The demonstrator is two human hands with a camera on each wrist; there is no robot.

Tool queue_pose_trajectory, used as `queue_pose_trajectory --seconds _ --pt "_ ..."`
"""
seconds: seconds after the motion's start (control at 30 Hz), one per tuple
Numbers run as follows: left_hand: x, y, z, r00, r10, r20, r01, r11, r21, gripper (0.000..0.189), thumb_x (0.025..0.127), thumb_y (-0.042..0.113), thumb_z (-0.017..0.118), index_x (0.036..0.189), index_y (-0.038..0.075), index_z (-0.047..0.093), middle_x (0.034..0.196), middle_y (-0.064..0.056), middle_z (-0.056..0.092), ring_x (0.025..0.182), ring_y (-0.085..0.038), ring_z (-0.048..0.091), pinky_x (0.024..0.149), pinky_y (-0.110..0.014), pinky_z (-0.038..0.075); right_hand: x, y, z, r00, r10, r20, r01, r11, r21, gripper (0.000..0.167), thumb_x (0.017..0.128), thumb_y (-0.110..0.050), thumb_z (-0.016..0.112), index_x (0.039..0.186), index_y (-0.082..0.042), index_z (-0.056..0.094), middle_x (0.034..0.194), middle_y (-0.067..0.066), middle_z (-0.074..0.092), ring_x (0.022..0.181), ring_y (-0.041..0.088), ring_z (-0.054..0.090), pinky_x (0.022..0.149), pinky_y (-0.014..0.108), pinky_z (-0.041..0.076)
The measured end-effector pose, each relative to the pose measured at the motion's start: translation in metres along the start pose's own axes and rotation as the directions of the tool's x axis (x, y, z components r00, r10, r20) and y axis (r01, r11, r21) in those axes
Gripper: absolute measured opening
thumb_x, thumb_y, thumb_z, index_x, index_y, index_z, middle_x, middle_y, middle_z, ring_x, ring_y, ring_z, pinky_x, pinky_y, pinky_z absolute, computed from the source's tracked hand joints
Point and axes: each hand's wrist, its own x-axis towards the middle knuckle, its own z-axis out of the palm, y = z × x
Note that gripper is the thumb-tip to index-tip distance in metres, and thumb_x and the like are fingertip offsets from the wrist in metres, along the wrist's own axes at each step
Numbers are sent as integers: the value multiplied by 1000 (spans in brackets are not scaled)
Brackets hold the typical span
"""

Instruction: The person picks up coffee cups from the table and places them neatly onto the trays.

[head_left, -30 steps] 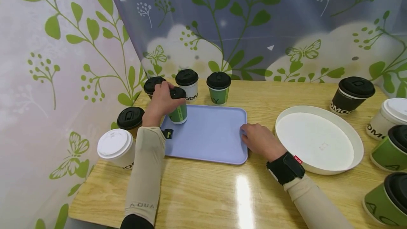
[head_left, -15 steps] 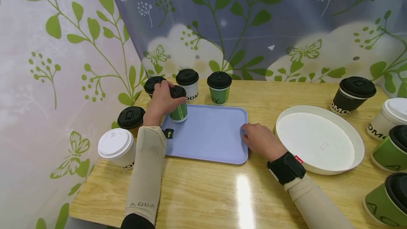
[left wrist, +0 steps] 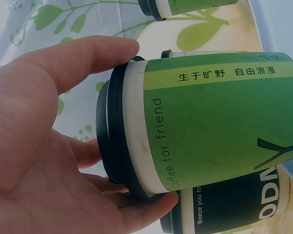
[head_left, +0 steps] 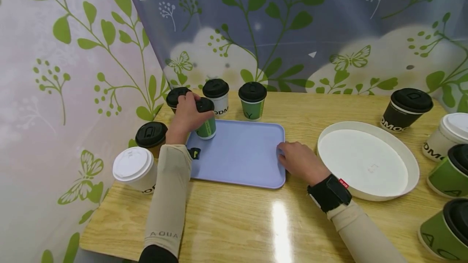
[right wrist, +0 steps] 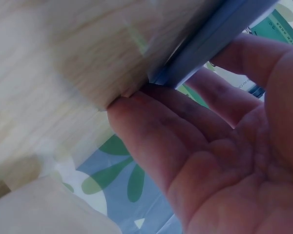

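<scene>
At the far left corner of the blue tray [head_left: 237,153], a green cup [head_left: 207,129] is held upright by the left hand [head_left: 187,119], its black lid [left wrist: 118,122] gripped between thumb and fingers. By the right hand [head_left: 299,160], the tray's right rim seems to be pinched, though the dim right wrist view leaves this unsure. Beyond the tray, a white cup [head_left: 220,105] is seen; near the right hand, a round white tray [head_left: 365,159] is set.
</scene>
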Motion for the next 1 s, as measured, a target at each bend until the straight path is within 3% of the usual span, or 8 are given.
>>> queue_pose_trajectory --seconds 1.0 --pt "1 0 0 1000 -10 -15 9 1000 -22 62 95 36 71 138 6 38 147 -27 28 131 -43 43 107 -58 42 0 1 2 1000 -15 -16 15 1000 1 14 101 -8 62 105 3 69 73 5 56 61 16 53 57 30 42"
